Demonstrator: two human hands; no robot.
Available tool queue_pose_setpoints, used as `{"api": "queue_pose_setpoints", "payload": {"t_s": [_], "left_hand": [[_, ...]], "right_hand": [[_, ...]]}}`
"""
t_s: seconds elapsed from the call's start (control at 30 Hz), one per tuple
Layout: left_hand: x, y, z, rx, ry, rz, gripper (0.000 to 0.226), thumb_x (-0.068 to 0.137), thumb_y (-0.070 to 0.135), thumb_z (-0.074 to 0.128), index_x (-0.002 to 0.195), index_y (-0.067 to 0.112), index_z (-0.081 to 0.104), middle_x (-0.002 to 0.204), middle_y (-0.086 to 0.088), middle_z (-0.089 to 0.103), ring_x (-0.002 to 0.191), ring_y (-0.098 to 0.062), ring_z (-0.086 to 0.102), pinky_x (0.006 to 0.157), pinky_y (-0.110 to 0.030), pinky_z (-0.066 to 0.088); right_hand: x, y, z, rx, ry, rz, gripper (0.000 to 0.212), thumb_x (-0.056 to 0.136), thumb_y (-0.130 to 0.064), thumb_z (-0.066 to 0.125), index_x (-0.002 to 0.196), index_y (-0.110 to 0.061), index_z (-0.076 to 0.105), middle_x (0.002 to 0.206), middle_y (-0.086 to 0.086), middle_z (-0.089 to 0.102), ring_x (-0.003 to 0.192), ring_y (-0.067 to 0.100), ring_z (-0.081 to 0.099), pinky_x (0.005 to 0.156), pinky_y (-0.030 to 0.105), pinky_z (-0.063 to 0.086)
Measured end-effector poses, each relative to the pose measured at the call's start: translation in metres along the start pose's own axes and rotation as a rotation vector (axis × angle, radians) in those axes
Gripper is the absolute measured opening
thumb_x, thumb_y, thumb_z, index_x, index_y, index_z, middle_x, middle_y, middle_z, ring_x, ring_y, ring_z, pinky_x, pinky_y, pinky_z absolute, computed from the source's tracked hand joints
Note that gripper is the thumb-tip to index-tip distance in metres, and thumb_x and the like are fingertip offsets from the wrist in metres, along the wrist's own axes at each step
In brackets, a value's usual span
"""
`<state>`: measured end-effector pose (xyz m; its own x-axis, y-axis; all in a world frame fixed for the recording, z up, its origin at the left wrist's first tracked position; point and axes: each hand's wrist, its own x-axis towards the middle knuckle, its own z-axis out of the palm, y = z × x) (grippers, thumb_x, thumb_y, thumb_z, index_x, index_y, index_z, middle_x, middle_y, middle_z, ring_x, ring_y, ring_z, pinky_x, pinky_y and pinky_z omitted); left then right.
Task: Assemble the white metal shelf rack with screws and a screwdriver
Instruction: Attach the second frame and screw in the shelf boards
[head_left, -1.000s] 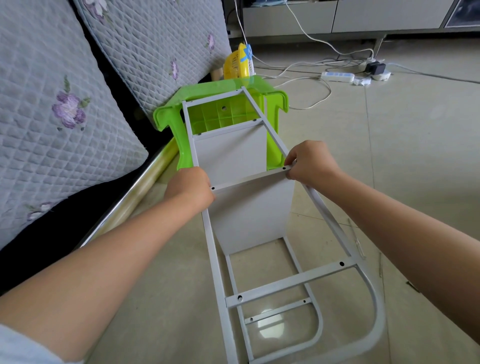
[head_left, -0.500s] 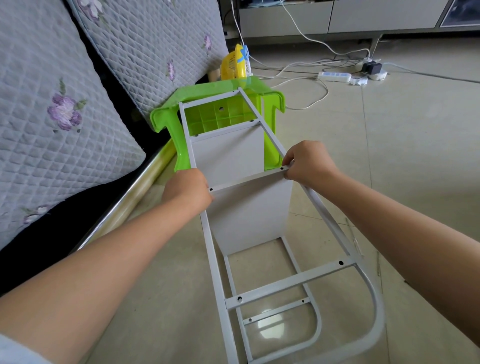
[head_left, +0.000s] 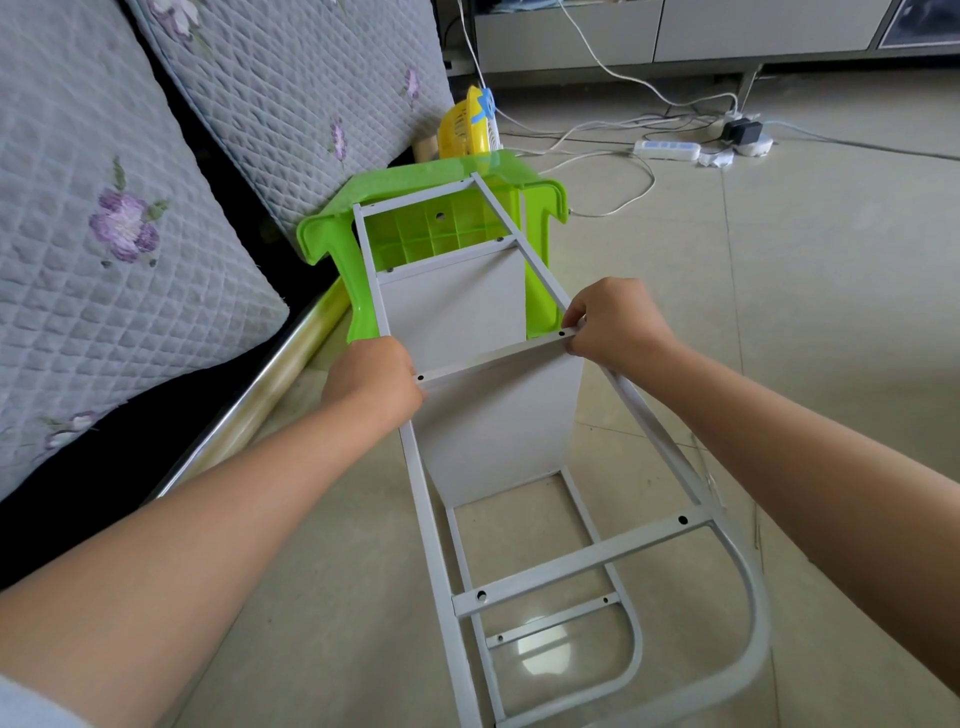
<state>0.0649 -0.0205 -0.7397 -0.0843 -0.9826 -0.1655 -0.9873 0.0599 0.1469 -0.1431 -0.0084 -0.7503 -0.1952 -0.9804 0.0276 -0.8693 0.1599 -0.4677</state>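
Observation:
The white metal shelf rack (head_left: 582, 564) lies on its side on the tiled floor, its far end leaning on a green plastic stool (head_left: 434, 179). A white shelf panel (head_left: 498, 431) hangs inside the frame, and a second panel (head_left: 452, 312) sits behind it. My left hand (head_left: 371, 382) grips the left rail at the left end of the panel's top edge. My right hand (head_left: 610, 322) pinches the right rail at the panel's right corner, beside a screw hole. No screwdriver or loose screws are visible.
Quilted grey cushions (head_left: 104, 234) with purple flowers stand on the left above a shiny metal bar (head_left: 270, 384). A yellow basket (head_left: 465, 127) sits behind the stool. A power strip (head_left: 667, 149) with cables lies on the floor at the back right.
None of the objects has visibly moved; the view has shifted very slightly and both hands keep the same hold on the rack.

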Motion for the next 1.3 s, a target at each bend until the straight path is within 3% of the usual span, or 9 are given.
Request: {"api": "queue_pose_setpoints", "payload": {"t_s": [0.2,0.3,0.4,0.63,0.9,1.13,1.23,1.3], "left_hand": [[-0.0008,0.0012,-0.0019,-0.012,-0.002,0.007,0.017,0.085,0.018,0.063,0.072,0.008,0.062,0.077,-0.009,0.055,0.076,-0.028,0.052,0.061,-0.025,0.036],[-0.0002,0.0005,-0.0012,-0.009,-0.005,0.003,0.023,0.086,0.018,0.062,0.066,0.009,0.056,0.073,-0.008,0.053,0.075,-0.027,0.051,0.06,-0.025,0.036],[0.0006,0.0003,-0.0013,-0.023,-0.003,0.004,0.016,0.086,0.019,0.063,0.076,0.007,0.064,0.078,-0.009,0.055,0.076,-0.027,0.051,0.061,-0.026,0.037],[0.004,-0.001,0.0004,-0.021,0.006,0.004,0.013,0.085,0.018,0.063,0.083,0.005,0.068,0.083,-0.009,0.059,0.078,-0.028,0.054,0.061,-0.025,0.038],[0.0051,-0.0011,0.0013,-0.009,0.002,-0.002,0.011,0.085,0.015,0.062,0.076,0.009,0.063,0.081,-0.009,0.057,0.077,-0.028,0.054,0.059,-0.025,0.036],[0.0042,-0.0011,-0.0014,0.016,-0.023,0.026,0.019,0.085,0.02,0.064,0.069,0.009,0.058,0.074,-0.008,0.053,0.076,-0.027,0.052,0.061,-0.027,0.037],[0.0008,-0.001,-0.0051,0.042,-0.053,0.051,0.029,0.084,0.022,0.066,0.06,0.009,0.055,0.064,-0.012,0.049,0.078,-0.031,0.055,0.063,-0.031,0.041],[-0.0016,-0.0005,-0.0076,0.063,-0.069,0.083,0.029,0.084,0.023,0.066,0.069,0.001,0.056,0.064,-0.014,0.048,0.086,-0.035,0.06,0.067,-0.034,0.045]], "right_hand": [[-0.0007,-0.0016,-0.002,-0.016,-0.004,-0.011,0.022,0.077,0.003,0.056,0.092,-0.005,0.071,0.078,0.003,0.053,0.076,0.016,0.047,0.047,0.017,0.034],[-0.0019,-0.0021,-0.0027,-0.025,-0.001,-0.014,0.022,0.078,0.002,0.056,0.093,-0.005,0.071,0.078,0.002,0.052,0.077,0.015,0.047,0.06,0.021,0.036],[-0.0016,-0.0025,-0.0023,-0.025,0.004,-0.018,0.022,0.079,0.002,0.056,0.094,-0.005,0.071,0.078,0.002,0.052,0.077,0.015,0.047,0.064,0.02,0.035],[-0.0015,-0.0029,-0.0032,-0.01,0.003,-0.006,0.023,0.078,0.002,0.056,0.094,-0.006,0.071,0.077,0.002,0.051,0.076,0.016,0.047,0.057,0.021,0.036],[-0.0013,-0.0025,-0.0023,-0.011,0.002,-0.005,0.024,0.078,0.002,0.055,0.095,-0.006,0.071,0.078,0.003,0.052,0.077,0.015,0.047,0.064,0.021,0.035],[-0.001,-0.0014,-0.0027,-0.029,-0.013,-0.018,0.024,0.079,0.001,0.055,0.096,-0.007,0.07,0.079,0.004,0.053,0.077,0.017,0.047,0.049,0.021,0.033],[0.0003,-0.0015,-0.0065,-0.152,-0.096,-0.076,0.023,0.082,-0.004,0.055,0.101,-0.008,0.068,0.092,0.008,0.062,0.086,0.023,0.054,0.049,0.013,0.029],[0.0028,-0.0023,-0.0064,-0.245,-0.143,-0.098,0.025,0.084,-0.006,0.054,0.104,-0.009,0.067,0.103,0.009,0.064,0.096,0.025,0.057,0.05,0.014,0.03]]}}
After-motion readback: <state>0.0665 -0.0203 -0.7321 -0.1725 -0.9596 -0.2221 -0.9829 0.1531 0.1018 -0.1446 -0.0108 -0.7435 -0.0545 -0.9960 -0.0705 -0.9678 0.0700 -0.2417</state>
